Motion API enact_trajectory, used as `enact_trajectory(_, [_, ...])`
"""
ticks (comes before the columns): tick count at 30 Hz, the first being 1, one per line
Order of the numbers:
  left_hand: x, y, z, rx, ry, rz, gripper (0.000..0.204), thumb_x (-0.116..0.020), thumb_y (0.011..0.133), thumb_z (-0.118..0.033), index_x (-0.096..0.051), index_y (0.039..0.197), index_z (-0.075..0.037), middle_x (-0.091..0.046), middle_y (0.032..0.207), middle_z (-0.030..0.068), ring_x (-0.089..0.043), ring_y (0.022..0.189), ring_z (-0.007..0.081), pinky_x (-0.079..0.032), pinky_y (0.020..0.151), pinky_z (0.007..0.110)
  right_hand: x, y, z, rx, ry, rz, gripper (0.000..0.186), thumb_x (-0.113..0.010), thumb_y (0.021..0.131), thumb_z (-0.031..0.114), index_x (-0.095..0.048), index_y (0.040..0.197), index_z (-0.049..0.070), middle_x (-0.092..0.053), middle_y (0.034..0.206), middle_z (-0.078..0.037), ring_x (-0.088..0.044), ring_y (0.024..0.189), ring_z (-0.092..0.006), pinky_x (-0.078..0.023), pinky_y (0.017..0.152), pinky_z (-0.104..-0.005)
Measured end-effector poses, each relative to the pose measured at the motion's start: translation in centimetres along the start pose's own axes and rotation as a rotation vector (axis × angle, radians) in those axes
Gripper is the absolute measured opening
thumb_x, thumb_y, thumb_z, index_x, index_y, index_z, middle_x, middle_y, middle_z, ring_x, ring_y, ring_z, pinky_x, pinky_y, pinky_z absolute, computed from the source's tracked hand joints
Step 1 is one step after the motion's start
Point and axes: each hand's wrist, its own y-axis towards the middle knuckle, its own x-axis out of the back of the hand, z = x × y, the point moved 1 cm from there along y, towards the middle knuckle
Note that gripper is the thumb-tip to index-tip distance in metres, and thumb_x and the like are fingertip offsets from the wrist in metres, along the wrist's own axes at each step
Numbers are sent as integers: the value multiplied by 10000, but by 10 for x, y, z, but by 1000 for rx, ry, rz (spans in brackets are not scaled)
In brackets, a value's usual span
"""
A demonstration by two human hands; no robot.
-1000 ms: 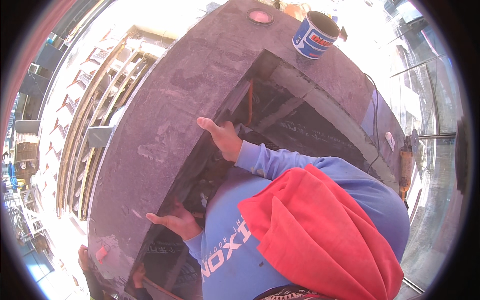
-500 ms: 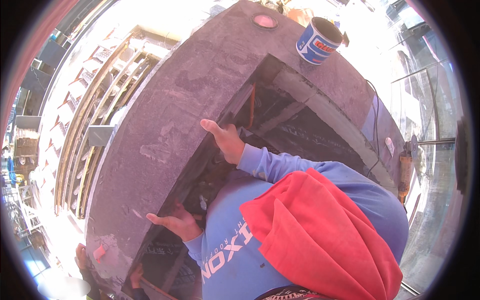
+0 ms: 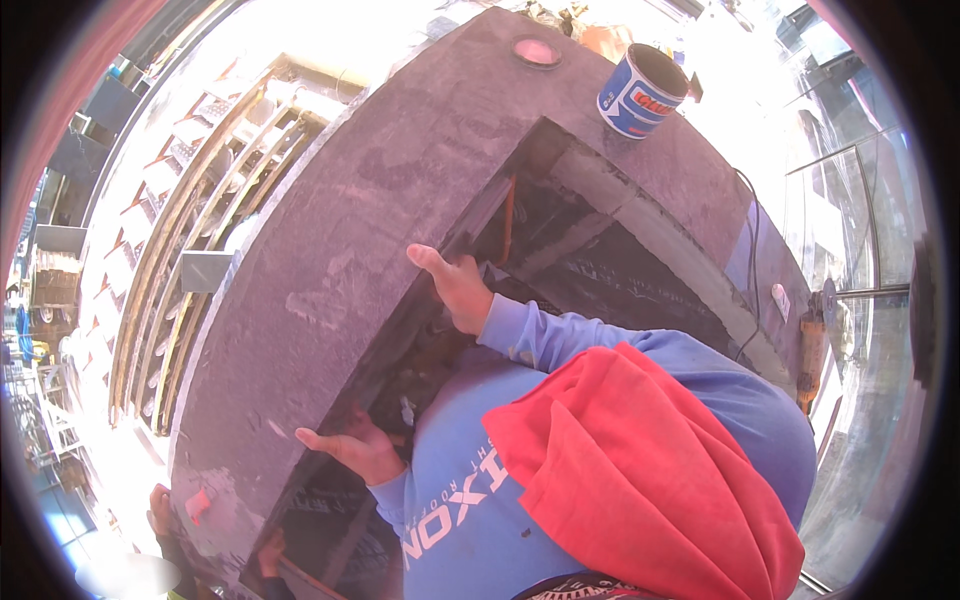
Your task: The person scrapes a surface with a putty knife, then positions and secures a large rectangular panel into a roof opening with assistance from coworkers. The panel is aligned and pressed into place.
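Observation:
A large grey-purple panel (image 3: 340,240) with a rectangular opening fills the middle of the head view. My left hand (image 3: 358,450) grips the near edge of the panel's long strip, its thumb on top and its fingers down inside the opening. Farther up the same edge, my right hand (image 3: 460,288) holds on likewise, thumb over the top and the other fingers mostly hidden. Through the opening shows a dark sheet (image 3: 630,280) with pale marks. A red cloth (image 3: 640,460) hangs over the front of my blue sweatshirt (image 3: 560,375).
On the panel stand a blue-and-white can (image 3: 640,92) and a pink-filled round dish (image 3: 537,51). A black cable (image 3: 752,235) crosses its right side. Another person's hands (image 3: 272,553) are at the panel's lower left end. Timber lengths (image 3: 215,190) lie beyond its left edge.
The panel and the can sit slightly lower and farther right in the picture. Both my hands keep their hold on the edge. The other person's hand in the opening shifts a little.

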Motion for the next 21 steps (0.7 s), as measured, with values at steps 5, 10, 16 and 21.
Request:
enact_trajectory(5, [-43, -21, -42, 63, 79, -69, 946, -425, 987, -794, -354, 1523, -18, -429, 1491, 132, -412, 1354, 273, -332, 1178, 428, -15, -3, -3, 85, 81, -51, 562, -842, 832, 547, -622, 834, 29, -529, 788, 12, -498, 691, -94, -415, 613, -309])
enact_trajectory(10, [-15, 1, -15, 136, -82, -214, 834, -445, 1001, -765, -459, 1463, -71, -520, 1389, 81, -486, 1245, 243, -376, 1100, 397, -1, 3, -4, -29, 99, 63, 564, -799, 874, 533, -634, 1098, 42, -608, 979, -35, -599, 854, -155, -485, 758, -328])
enact_trajectory(16, [-18, 1, -16, 208, -298, -228, 853, -466, 987, -773, -421, 1497, -92, -500, 1420, 80, -465, 1274, 251, -334, 1119, 428, -10, -6, 3, -7, 73, 60, 628, -776, 887, 546, -589, 1194, 31, -604, 1058, -49, -607, 920, -164, -500, 797, -362])
enact_trajectory(21, [-14, 3, -9, 272, -300, -277, 943, -474, 972, -790, -312, 1579, -88, -424, 1520, 112, -415, 1361, 270, -296, 1164, 431, -6, 0, -1, -26, 72, 69, 612, -770, 891, 542, -577, 1219, 63, -584, 1057, -38, -598, 930, -158, -500, 798, -361])
